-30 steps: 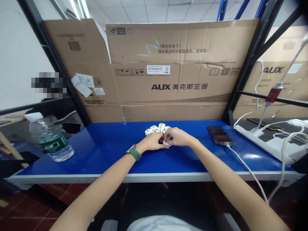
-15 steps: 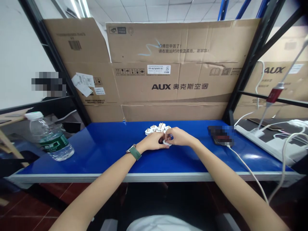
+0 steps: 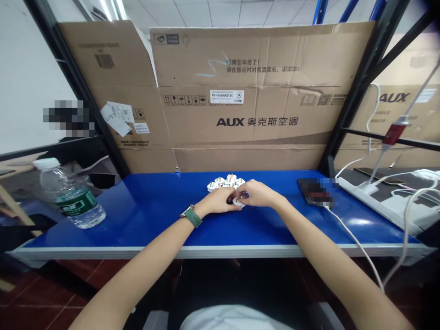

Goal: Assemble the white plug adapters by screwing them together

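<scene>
Little has moved in half a second: hands hold their place while the view tips slightly

White piece (image 3: 238, 202), small and seemingly round, sits between the two hands just above the blue tabletop (image 3: 151, 215); it shows no clear long axis, and whether it touches the surface cannot be told. Neither hand is nearer: both are on it. The left hand (image 3: 221, 200) closes round it from the left, thumb along its near edge, other fingers partly hidden. The right hand (image 3: 253, 193) comes from the right, its bent fingertips pinching the piece from above.

Just beyond, partly behind the hands, a cluster of white pieces (image 3: 219, 182) stands with metal prongs upward; it lies forward of the held piece, a little left. Farther out, a phone (image 3: 313, 195) rests to the right and a bottle (image 3: 74, 199) stands well apart on the left, tilted in this view. Cardboard (image 3: 240, 137) rises behind.
</scene>
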### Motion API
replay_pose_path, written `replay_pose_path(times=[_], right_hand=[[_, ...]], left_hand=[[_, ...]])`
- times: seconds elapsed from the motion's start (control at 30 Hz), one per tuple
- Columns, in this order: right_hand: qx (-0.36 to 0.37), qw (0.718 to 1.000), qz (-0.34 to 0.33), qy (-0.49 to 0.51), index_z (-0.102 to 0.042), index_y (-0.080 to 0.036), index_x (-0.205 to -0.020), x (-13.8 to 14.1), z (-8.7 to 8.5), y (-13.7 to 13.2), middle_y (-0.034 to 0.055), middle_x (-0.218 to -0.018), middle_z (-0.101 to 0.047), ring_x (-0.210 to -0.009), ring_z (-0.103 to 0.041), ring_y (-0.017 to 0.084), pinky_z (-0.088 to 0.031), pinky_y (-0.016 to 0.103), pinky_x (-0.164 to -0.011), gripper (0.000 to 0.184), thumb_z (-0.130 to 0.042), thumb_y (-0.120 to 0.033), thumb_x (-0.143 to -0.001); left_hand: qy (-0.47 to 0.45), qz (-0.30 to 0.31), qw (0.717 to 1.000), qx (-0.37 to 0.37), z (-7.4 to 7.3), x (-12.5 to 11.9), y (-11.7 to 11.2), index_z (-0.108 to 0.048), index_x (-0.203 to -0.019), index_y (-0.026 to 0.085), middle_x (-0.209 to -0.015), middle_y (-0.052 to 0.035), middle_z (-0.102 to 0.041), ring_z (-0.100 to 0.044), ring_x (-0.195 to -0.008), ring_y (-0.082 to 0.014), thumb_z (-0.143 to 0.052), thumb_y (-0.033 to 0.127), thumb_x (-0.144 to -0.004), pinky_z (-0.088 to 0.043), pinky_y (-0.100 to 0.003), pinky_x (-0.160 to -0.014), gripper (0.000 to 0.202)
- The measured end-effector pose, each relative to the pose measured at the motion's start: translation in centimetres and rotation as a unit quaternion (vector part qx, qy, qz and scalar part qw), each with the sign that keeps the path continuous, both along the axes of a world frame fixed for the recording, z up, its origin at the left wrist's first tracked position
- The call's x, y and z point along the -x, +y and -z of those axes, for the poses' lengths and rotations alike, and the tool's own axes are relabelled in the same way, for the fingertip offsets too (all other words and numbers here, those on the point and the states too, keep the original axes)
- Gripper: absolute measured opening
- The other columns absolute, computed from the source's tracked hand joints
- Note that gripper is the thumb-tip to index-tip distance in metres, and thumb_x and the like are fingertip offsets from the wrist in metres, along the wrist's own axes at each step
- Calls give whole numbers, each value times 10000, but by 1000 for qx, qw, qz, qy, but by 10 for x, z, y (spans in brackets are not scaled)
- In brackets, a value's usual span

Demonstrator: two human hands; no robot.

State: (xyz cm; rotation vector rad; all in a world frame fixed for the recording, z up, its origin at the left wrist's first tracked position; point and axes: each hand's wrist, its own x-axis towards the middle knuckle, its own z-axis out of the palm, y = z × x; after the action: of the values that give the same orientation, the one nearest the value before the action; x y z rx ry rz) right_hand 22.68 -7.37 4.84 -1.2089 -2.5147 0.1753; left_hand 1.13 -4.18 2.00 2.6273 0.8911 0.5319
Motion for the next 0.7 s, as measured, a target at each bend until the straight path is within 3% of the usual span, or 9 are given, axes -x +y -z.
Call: replay_pose_path(times=[0.37, 0.57, 0.7], right_hand=[[8, 999, 30, -11, -761, -236, -851, 8, 1, -3, 17, -852, -762, -727, -637, 152, -307, 243, -585, 94, -717, -195, -778], [8, 1000, 22, -4, -781, -234, -864, 6, 0, 0, 15, -850, -769, -731, -641, 147, -324, 238, -597, 123, -710, -156, -801], [19, 999, 27, 6, -813, -247, -850, 3, 0, 3, 15, -834, -776, -753, -669, 158, -361, 234, -621, 110, -740, -181, -801]], left_hand=[[-2, 7, 1000, 4, 1, 0, 0, -683, -1032, 206, -941, -53, -698, -613, -796, -222, -759, 597, -813, -421, -306, -672, 455], [-3, 1, 1000, -4, 2, 0, 1, -669, -1000, 205, -924, -49, -691, -607, -786, -217, -744, 612, -822, -406, -303, -663, 450], [6, -15, 1000, -12, 3, 0, 2, -626, -885, 202, -870, -40, -674, -597, -760, -210, -745, 645, -805, -388, -303, -648, 466]])
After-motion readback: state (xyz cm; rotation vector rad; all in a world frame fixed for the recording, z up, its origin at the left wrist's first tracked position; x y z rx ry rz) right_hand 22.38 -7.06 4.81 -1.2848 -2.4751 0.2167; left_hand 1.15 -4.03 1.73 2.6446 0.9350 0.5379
